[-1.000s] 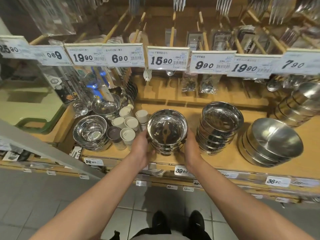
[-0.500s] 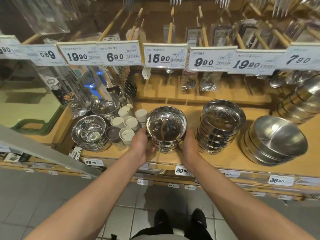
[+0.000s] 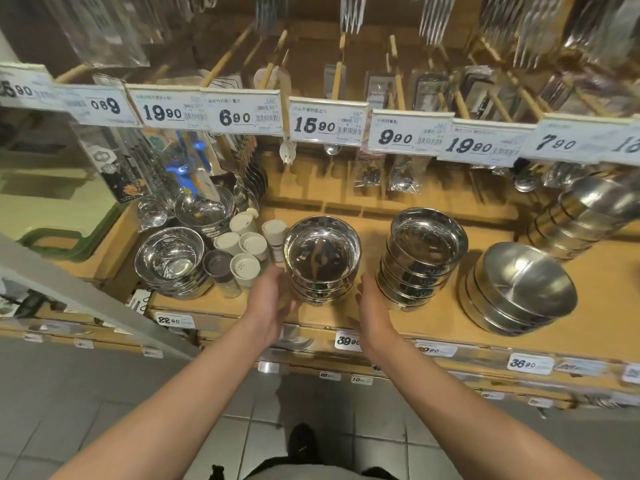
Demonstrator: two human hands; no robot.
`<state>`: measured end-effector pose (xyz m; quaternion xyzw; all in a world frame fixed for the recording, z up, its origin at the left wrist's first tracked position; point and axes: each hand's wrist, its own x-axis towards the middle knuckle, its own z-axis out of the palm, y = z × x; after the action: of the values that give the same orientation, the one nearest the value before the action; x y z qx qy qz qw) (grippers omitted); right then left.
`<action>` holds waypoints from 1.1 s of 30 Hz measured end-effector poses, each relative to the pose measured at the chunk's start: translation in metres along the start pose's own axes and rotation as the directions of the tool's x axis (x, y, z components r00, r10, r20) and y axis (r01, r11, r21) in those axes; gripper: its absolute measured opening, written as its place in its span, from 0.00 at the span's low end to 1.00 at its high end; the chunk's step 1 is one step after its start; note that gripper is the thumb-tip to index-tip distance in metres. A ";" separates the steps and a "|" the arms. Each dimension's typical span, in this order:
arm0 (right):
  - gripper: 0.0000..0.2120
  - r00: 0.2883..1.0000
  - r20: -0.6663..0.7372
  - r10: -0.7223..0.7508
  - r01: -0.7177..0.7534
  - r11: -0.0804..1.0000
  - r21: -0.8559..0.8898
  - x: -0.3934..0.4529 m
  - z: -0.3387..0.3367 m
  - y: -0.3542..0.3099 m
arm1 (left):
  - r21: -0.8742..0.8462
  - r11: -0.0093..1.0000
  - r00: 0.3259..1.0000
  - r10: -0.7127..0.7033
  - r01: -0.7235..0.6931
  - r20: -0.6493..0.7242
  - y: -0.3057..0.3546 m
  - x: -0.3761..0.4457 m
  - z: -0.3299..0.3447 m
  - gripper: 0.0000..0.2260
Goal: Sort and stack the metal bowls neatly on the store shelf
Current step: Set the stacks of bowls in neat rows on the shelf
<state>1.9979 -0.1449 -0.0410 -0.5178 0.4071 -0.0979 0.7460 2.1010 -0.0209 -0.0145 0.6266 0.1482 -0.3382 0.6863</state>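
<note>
Right now both hands flank the middle stack of bowls on the wooden shelf, near its front edge. Left hand sits at the stack's lower left, fingers relaxed, grip wide (contact hard to tell). Right hand is just beside the stack, also loose, holding nothing. Another upright stack stands to the right, then a leaning pile.
</note>
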 end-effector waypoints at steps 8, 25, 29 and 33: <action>0.21 0.993 0.036 0.116 -0.118 0.990 0.074 -0.064 -0.097 0.006 | 0.042 0.998 0.999 -0.042 0.041 0.021 -0.050 -0.054 0.023 0.10; 0.14 0.983 -0.172 0.068 -0.038 0.984 0.176 -0.108 -0.378 -0.024 | 0.069 0.984 0.957 -0.177 0.166 0.231 -0.172 -0.154 0.220 0.10; 0.14 0.983 -0.162 0.085 -0.064 0.989 0.130 -0.075 -0.377 -0.045 | 0.073 0.983 0.962 -0.182 0.171 0.201 -0.167 -0.137 0.256 0.05; 0.11 0.985 -0.126 0.117 -0.106 0.990 0.088 -0.028 -0.367 -0.063 | -0.021 0.977 0.963 -0.203 0.210 0.178 -0.170 -0.106 0.283 0.07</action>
<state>1.7367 -0.4115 -0.0216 -0.4560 0.4792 -0.1059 0.7424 1.8511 -0.2602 -0.0283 0.5620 0.1587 -0.4586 0.6698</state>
